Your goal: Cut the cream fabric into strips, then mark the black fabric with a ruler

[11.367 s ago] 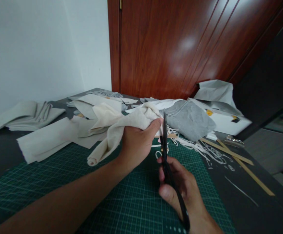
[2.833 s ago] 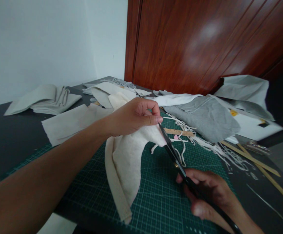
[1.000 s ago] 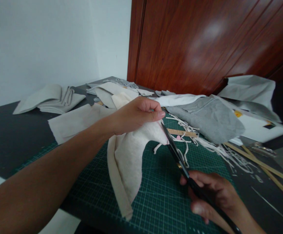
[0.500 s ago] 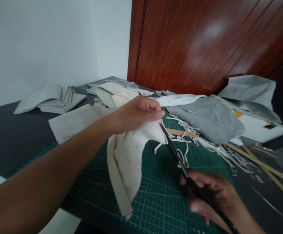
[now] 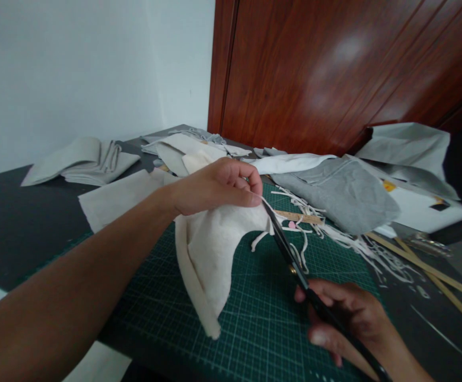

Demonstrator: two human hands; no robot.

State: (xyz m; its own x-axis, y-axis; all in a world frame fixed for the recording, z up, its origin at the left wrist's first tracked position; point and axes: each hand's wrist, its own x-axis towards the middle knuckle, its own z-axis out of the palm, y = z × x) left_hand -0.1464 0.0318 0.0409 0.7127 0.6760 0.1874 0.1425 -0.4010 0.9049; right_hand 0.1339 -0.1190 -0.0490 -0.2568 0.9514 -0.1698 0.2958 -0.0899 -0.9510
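Scissors at the edge of a cream cloth.
The person's left hand (image 5: 218, 185) pinches the cloth (image 5: 217, 254) between thumb and fingers, its lower end hanging over the green mat (image 5: 270, 318); the right hand (image 5: 350, 313) is wrapped around the handles of the black scissors (image 5: 283, 246), whose blades meet the cloth's edge just beside the left thumb. White cords (image 5: 350, 241) and a grey cloth (image 5: 338, 196) lie beyond, to the right.

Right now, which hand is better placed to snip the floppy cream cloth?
Probably the right hand: it holds the long black metal scissors, with the blades at the edge of the floppy cream cloth. The left hand is busy pinching that cloth.
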